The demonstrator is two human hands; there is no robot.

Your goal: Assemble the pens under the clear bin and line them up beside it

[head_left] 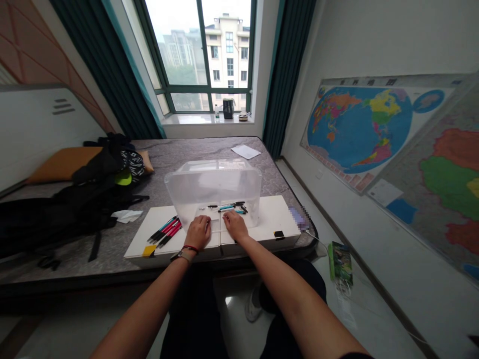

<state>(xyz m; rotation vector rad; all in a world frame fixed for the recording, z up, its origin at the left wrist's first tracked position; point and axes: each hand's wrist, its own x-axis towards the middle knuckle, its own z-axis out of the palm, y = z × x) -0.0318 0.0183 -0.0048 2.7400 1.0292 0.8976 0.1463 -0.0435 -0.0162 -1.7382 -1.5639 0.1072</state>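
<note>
My left hand [199,232], with a red band and a watch at the wrist, rests at the front of a clear plastic bin [213,184] lying on its side. Its fingers are curled together, and whatever they pinch is too small to make out. Just to the right, my right hand [235,224] has its fingertips closed by the bin's opening; what is in them is also unclear. Beyond the hands, several pen parts [226,207] in black and blue lie inside the bin. Left of my left hand, a row of red, black and blue pens [165,231] lies side by side.
White boxes [271,214] under the bin form the work surface, on a grey mattress [157,145]. Black bags [101,174] are heaped at the left. A white paper [246,151] lies farther back. A purple item [298,218] with a cable sits at the right edge.
</note>
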